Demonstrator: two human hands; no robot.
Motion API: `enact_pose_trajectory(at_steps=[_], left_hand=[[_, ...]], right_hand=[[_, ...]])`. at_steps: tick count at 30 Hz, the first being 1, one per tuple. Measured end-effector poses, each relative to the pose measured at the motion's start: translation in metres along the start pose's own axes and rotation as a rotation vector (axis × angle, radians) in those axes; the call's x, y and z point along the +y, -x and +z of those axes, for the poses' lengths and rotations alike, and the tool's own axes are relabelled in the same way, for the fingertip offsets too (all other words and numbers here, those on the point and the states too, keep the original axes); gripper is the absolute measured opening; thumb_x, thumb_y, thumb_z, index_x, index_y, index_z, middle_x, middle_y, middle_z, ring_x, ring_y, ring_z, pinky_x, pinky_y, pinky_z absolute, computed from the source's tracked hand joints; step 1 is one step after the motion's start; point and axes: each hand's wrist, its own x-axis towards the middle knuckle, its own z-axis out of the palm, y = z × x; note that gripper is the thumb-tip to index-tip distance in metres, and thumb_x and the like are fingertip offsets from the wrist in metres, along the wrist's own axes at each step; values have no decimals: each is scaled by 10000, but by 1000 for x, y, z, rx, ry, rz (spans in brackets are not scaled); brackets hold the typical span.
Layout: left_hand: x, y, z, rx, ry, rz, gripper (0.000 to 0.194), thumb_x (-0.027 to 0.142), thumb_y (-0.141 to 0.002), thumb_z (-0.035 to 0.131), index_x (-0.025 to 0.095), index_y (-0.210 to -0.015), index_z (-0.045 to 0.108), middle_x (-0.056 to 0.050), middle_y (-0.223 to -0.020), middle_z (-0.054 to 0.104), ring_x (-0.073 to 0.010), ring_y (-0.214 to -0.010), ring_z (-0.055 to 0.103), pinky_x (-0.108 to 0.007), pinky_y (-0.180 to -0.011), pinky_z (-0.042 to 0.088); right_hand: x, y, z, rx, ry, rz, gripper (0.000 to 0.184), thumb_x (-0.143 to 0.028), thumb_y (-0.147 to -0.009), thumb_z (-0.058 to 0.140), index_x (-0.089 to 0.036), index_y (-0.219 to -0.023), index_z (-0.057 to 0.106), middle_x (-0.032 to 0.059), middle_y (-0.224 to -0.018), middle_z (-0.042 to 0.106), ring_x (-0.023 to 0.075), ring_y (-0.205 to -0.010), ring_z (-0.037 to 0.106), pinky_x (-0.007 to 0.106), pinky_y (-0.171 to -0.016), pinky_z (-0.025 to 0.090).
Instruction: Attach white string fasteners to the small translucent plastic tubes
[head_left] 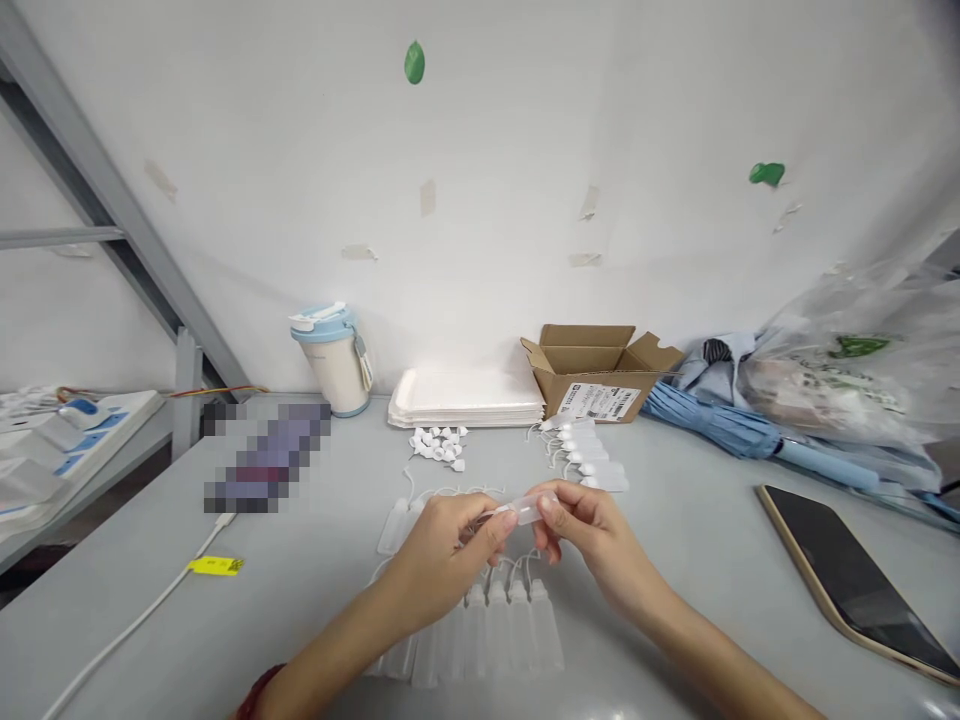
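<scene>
Both my hands meet over the middle of the grey table [315, 560]. My left hand [442, 555] and my right hand [581, 535] each pinch an end of one small clear plastic bottle [529, 507], held level between them. Under my hands lies a row of several clear bottles [487, 630] side by side. A second row of capped bottles [589, 455] lies farther back on the right. A small heap of white caps [439, 445] sits behind my left hand.
A stack of white trays [465, 398], an open cardboard box [592, 375] and a blue-lidded cup [334, 360] stand by the wall. A blue umbrella [739, 425] and plastic bags [847, 360] lie at the right, a phone [847, 580] near the right edge, a white cable [142, 620] at the left.
</scene>
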Motion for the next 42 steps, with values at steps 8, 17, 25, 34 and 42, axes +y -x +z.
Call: enact_pose_trajectory(at_steps=[8, 17, 25, 34, 42], left_hand=[[-2, -1, 2, 8, -14, -13, 376, 411, -875, 412, 167, -611, 525, 11, -576, 548, -125, -570, 553, -205, -549, 405], [-3, -2, 1, -14, 51, -56, 403, 440, -872, 414, 158, -606, 527, 15, -546, 528, -117, -538, 522, -210, -536, 389], [-1, -1, 0, -67, 273, -165, 443, 494, -847, 425, 149, -583, 512, 25, -473, 499, -94, -416, 482, -202, -451, 353], [3, 0, -1, 36, -47, 34, 284, 280, -815, 528, 143, -567, 545, 28, -541, 504, -99, -553, 471, -211, -554, 348], [3, 2, -4, 0, 173, -73, 321, 406, -858, 463, 150, -735, 612, -2, -658, 600, -126, -606, 571, -209, -558, 420]], right_hand=[[0, -1, -1, -16, 36, 12, 416, -559, -763, 550, -146, -722, 582, 1, -569, 559, 105, -485, 461, 254, -519, 373], [-1, 3, -2, -11, 239, -33, 365, -488, -845, 470, -155, -763, 596, 18, -622, 573, 123, -541, 491, 255, -540, 399], [8, 12, -3, -30, 668, -447, 255, -282, -890, 441, -167, -1076, 573, 76, -792, 607, 168, -637, 548, 276, -580, 420], [-1, 6, 2, -51, 472, -208, 349, -370, -912, 377, -168, -776, 628, 19, -685, 607, 127, -594, 503, 230, -546, 364], [2, 5, -1, 9, 486, -241, 295, -379, -892, 420, -177, -899, 636, 5, -685, 587, 119, -583, 465, 223, -526, 342]])
